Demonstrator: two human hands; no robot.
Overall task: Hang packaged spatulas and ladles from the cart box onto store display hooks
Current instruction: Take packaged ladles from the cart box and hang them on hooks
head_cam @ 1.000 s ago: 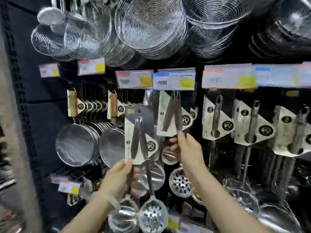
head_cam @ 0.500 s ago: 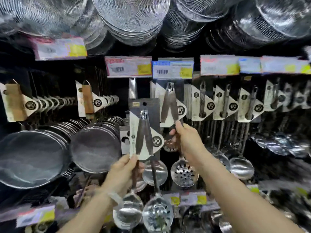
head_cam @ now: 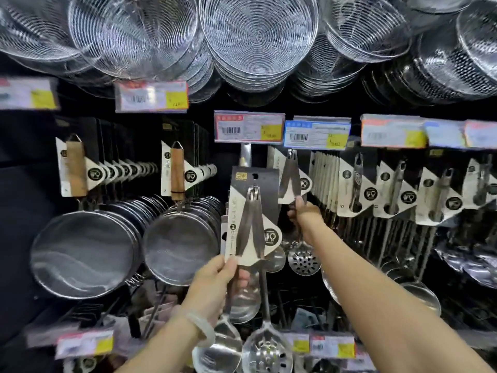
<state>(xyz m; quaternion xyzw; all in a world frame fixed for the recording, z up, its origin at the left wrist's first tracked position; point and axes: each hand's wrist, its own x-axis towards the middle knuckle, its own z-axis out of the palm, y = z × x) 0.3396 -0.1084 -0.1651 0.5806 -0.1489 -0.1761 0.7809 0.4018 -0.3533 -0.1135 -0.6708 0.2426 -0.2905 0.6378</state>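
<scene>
- Head view: the left hand (head_cam: 215,284) grips the lower edge of a carded ladle set (head_cam: 252,219), thumb on the front of the card, fingers curled behind it
- That set, a plain ladle and a slotted one on one black-and-cream card, is held upright, below and just left of the blue price tag (head_cam: 317,134); both bowls hang down past the left wrist, which wears a pale bangle (head_cam: 200,325)
- The right hand (head_cam: 302,215) is further in, directly below the blue price tag, pinching the bottom of a second carded set (head_cam: 291,179) that sits up at the hook under that tag; whether it is fully on the hook cannot be told
- Right of the blue price tag hang rows of carded ladles (head_cam: 390,189)
- Left of it hang mesh strainers with wooden handles (head_cam: 177,238)
- Above it hang wire skimmer baskets (head_cam: 258,39)
</scene>
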